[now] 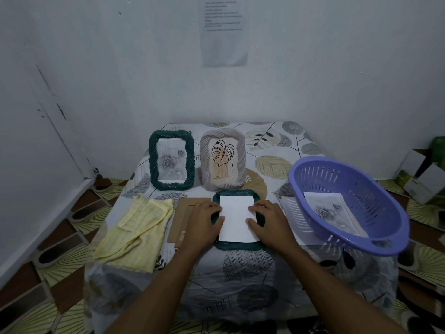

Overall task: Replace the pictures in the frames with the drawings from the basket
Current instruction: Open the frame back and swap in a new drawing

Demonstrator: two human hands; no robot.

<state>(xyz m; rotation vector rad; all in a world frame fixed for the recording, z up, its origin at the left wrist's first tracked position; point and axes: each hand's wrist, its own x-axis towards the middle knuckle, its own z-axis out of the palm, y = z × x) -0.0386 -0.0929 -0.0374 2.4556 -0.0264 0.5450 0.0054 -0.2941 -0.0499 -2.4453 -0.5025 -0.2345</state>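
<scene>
The tabletop (240, 273), covered with a leaf-print cloth, fills the middle of the view. On its right side a purple plastic basket (361, 189) sits tilted, with one rose drawing (330, 210) lying inside. A loose sheet (296, 220) pokes out from under the basket's left edge. On the left lies a crumpled yellow striped cloth (134, 232).

At the back two frames stand upright side by side. The dark green rope frame (153, 160) on the left shows a rose drawing, and the grey frame (222, 159) beside it shows a printed leaf picture.

In front of them a second dark green frame (237, 246) lies flat, straight ahead of the person. A white sheet (237, 218) rests blank side up in its opening, its long axis running away from the person. A brown cardboard backing board (180, 218) lies just left of this frame, partly under the left wrist.

Both arms reach forward about evenly. The left hand (204, 220) and right hand (269, 220) rest palm down on either long edge of the sheet. Their fingertips and thumbs press the paper onto the frame, and neither hand grips anything.

The sheet looks close to seated. Fitting the backing board probably comes next, and the left hand is nearer to it. The grey frame appears still to need its drawing.
</scene>
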